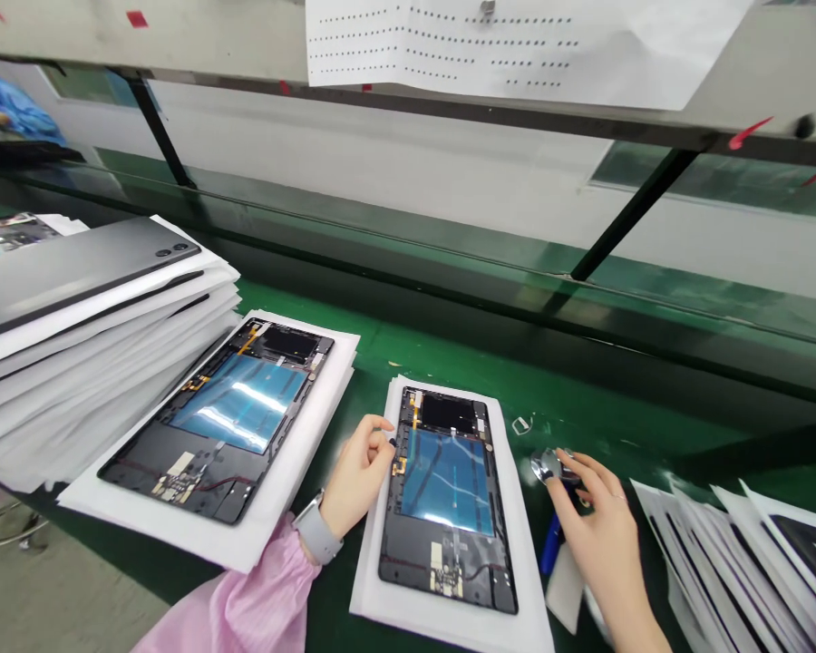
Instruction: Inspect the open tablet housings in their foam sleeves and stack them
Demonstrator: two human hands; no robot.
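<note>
An opened tablet housing (449, 499) with a blue film lies on white foam sheets (374, 594) in the middle. At its left edge is my left hand (364, 462), fingers curled in a pinch near a tiny dark piece too small to name. My right hand (595, 526) is to the right of the housing, its thumb and fingers closed on a small round metallic object (546, 464). Below that hand lie a blue tool (551, 544) and a whitish flat piece (566, 589), partly hidden by it.
Another opened tablet housing (224, 422) lies on foam sheets to the left. Beyond it rises a tall stack topped by a grey tablet back cover (82, 268). More sheets (754, 562) stand at the right. A small white loop (522, 424) lies behind. A shelf edge crosses above.
</note>
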